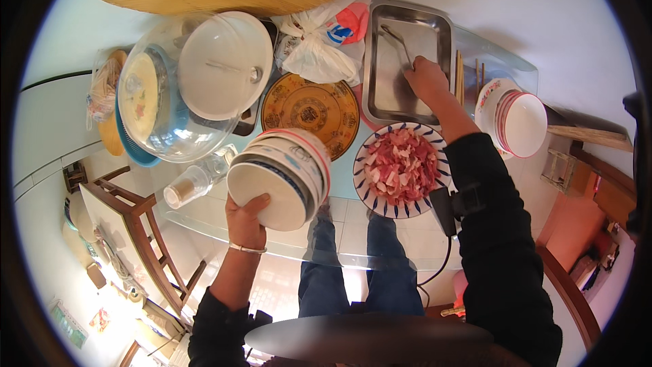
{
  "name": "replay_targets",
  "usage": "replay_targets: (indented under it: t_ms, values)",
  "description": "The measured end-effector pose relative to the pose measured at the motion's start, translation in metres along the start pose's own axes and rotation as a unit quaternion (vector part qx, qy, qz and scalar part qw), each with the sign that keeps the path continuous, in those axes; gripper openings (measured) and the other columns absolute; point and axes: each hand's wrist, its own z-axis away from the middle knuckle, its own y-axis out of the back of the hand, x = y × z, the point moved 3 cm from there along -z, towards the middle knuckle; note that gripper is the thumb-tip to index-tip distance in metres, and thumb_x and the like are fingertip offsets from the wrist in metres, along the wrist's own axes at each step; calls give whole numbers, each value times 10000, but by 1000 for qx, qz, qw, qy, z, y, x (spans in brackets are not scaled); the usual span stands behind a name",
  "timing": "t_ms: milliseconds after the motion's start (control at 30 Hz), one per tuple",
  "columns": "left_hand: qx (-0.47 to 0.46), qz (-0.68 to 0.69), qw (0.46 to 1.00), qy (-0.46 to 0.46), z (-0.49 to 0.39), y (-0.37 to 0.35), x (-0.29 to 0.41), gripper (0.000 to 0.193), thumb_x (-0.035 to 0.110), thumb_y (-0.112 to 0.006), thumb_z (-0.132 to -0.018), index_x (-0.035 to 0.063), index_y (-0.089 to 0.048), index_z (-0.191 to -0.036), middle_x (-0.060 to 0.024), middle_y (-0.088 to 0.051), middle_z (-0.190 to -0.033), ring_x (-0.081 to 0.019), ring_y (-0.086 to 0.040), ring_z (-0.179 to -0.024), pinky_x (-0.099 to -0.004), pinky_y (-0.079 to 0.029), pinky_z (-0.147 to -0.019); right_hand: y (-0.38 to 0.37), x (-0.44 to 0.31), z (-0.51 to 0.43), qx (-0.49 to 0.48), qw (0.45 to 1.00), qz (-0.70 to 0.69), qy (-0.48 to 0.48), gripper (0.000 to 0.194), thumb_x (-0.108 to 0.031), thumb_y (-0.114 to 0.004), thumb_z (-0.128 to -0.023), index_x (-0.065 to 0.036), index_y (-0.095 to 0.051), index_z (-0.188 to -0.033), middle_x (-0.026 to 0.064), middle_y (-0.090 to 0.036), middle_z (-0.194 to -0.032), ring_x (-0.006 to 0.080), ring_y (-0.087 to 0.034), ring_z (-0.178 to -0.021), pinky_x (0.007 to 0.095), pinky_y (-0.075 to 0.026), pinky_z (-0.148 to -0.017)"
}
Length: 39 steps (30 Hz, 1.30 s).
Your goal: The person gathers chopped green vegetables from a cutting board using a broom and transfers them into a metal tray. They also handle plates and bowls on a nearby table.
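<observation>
My left hand grips a stack of ceramic bowls of several patterns, tilted on its side, with the thumb on the innermost white one. Behind the stack lies a round brown patterned placemat or tray. My right hand holds the end of a metal spoon or ladle over a rectangular stainless steel tray. Between me and that tray sits a blue-rimmed white plate heaped with chopped raw meat.
A clear dome cover, a white basin, plastic cups and a knotted plastic bag stand left and behind. More bowls and chopsticks are at the right. The glass table's edge curves before my legs.
</observation>
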Motion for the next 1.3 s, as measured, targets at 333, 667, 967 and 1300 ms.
replay_targets:
  t_ms: [333, 667, 967, 1300]
  values:
    - [41, -39, 998, 21, 31, 49, -49, 521, -80, -568, -581, 37, -501, -1084, -67, -563, -993, -196, -544, -923, -318, -437, -830, 34, 87, 157, -8, 812, -556, -177, 74, -133, -450, -813, -74, -445, -769, 5, -459, -556, 96, -430, -430, 228, -353, -391]
    - [21, -46, 998, 32, 53, 61, -103, 532, -76, -565, -560, 39, -512, -1077, -58, -572, -988, -191, -549, -915, -321, -436, -829, -34, 149, 136, 193, 932, -258, -165, 201, -203, -475, -844, -21, -553, -810, 178, -582, -736, 363, -558, -714, 388, -436, -626]
    - [21, -72, 996, 42, 36, 58, -131, 525, -96, -524, -588, 29, -502, -1098, -73, -567, -1017, -198, -548, -932, -324, -429, -840, -5, 126, 175, 116, 922, -336, -152, 239, -206, -448, -873, -1, -521, -774, 176, -535, -651, 294, -563, -636, 366, -423, -585]
    - [21, -106, 994, 31, 34, 38, -130, 656, -147, -467, -592, 18, -426, -1226, -97, -525, -1128, -210, -503, -1042, -313, -387, -900, 47, 30, 112, -75, 944, -320, -37, 273, -250, -527, -768, 15, -571, -716, 106, -510, -553, 184, -484, -490, 311, -389, -493]
